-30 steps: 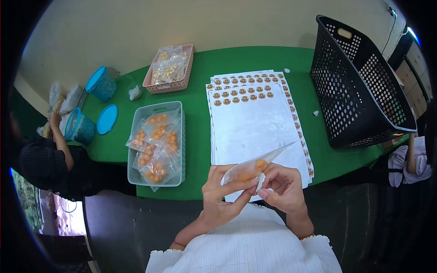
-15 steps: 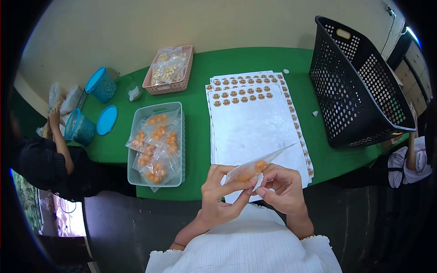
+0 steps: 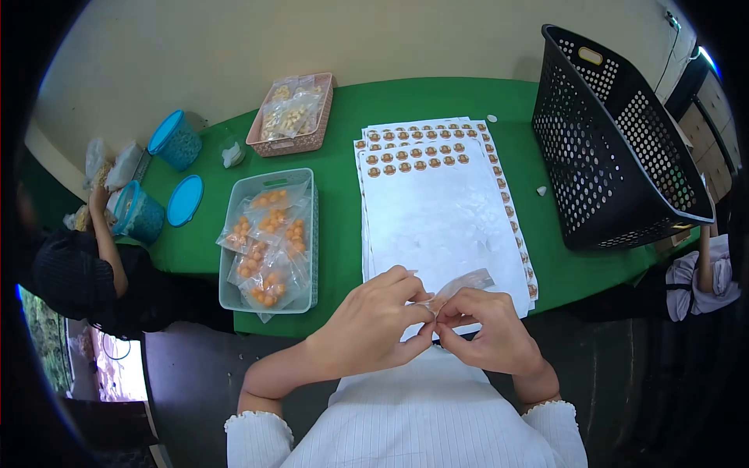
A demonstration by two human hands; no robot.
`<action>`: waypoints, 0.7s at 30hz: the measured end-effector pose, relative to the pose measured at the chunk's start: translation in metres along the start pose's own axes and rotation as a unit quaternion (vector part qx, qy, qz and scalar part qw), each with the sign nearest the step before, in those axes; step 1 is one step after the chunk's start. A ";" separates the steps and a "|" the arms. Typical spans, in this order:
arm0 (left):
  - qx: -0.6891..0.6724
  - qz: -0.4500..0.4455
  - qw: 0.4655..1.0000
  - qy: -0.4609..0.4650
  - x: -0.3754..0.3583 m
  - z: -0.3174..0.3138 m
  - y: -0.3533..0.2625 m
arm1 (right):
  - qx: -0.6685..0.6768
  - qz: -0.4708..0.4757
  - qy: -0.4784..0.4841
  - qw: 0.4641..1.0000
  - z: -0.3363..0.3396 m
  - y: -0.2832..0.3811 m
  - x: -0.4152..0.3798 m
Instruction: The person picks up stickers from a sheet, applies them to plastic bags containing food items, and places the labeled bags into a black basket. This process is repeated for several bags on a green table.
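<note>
My left hand point(image 3: 380, 318) and my right hand point(image 3: 493, 329) meet in front of my chest, fingertips pinched together at one spot. Between them is a small clear plastic bag point(image 3: 470, 282), one end sticking out past my right fingers. Its contents are mostly hidden by my hands. Just beyond lie stacked white sticker sheets point(image 3: 437, 218) with rows of round brown stickers; the top sheet has bare backing over most of its area. On the left, a pale plastic basket point(image 3: 314, 234) holds several clear bags of orange balls point(image 3: 269, 288).
A pink basket point(image 3: 300, 146) of bagged pale snacks stands at the back. A tall black perforated basket point(image 3: 581, 179) occupies the right. Blue-lidded tubs point(image 3: 178, 144) and a loose blue lid point(image 3: 185, 200) sit left. Co-workers point(image 3: 74, 269) are at both sides of the green table point(image 3: 335, 179).
The bag has turned and dropped lower between my hands, so its orange balls are now hidden. My fingers have come together, and the white piece at my fingertips no longer shows.
</note>
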State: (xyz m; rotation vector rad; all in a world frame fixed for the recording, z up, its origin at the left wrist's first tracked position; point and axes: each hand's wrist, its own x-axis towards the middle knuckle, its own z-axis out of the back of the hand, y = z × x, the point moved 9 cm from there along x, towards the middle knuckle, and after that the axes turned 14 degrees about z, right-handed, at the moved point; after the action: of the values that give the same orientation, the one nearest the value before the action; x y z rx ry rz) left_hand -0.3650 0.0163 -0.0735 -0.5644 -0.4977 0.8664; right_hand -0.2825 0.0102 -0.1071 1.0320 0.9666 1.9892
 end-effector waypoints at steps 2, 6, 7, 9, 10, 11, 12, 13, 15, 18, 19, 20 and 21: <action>0.002 -0.018 1.000 0.021 0.001 -0.003 -0.002 | 0.005 -0.003 -0.004 1.000 0.000 0.000 -0.001; -0.013 -0.036 0.999 0.031 0.002 -0.007 -0.007 | 0.012 -0.005 -0.033 0.999 0.006 0.000 -0.004; -0.019 -0.030 0.999 0.032 0.002 -0.008 -0.006 | 0.007 -0.001 -0.037 0.999 0.008 0.000 -0.005; -0.020 -0.033 0.999 0.034 0.002 -0.010 -0.006 | -0.001 0.001 -0.042 0.999 0.008 -0.001 -0.007; -0.022 -0.034 0.999 0.034 0.001 -0.011 -0.006 | -0.008 0.004 -0.044 0.999 0.008 -0.001 -0.007; -0.021 -0.034 0.999 0.035 0.001 -0.013 -0.006 | -0.008 0.004 -0.045 0.999 0.007 -0.002 -0.007; -0.020 -0.033 0.999 0.024 0.002 -0.013 -0.005 | -0.015 0.010 -0.053 0.998 0.007 -0.002 -0.007; -0.018 -0.032 0.999 0.013 0.002 -0.012 -0.004 | -0.022 0.016 -0.061 0.998 0.008 -0.001 -0.007; -0.018 -0.033 0.999 -0.006 0.003 -0.013 -0.004 | -0.028 0.021 -0.069 0.997 0.008 0.000 -0.006; -0.031 -0.031 0.999 -0.014 0.004 -0.009 -0.005 | -0.027 0.029 -0.080 0.996 0.011 0.002 -0.005; -0.046 -0.028 0.999 -0.003 0.005 -0.009 -0.004 | -0.019 0.032 -0.082 0.996 0.011 0.002 -0.004; -0.046 -0.028 0.999 -0.003 0.006 -0.010 -0.003 | -0.019 0.032 -0.082 0.996 0.012 0.003 -0.004; -0.058 -0.031 0.998 -0.011 0.007 -0.008 -0.001 | -0.011 0.024 -0.080 0.996 0.012 0.002 -0.004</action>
State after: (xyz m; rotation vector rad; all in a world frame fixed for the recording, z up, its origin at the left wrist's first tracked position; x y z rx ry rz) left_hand -0.3551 0.0196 -0.0778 -0.6432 -0.5846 0.7894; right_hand -0.2705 0.0099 -0.1022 1.1938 0.8381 1.9183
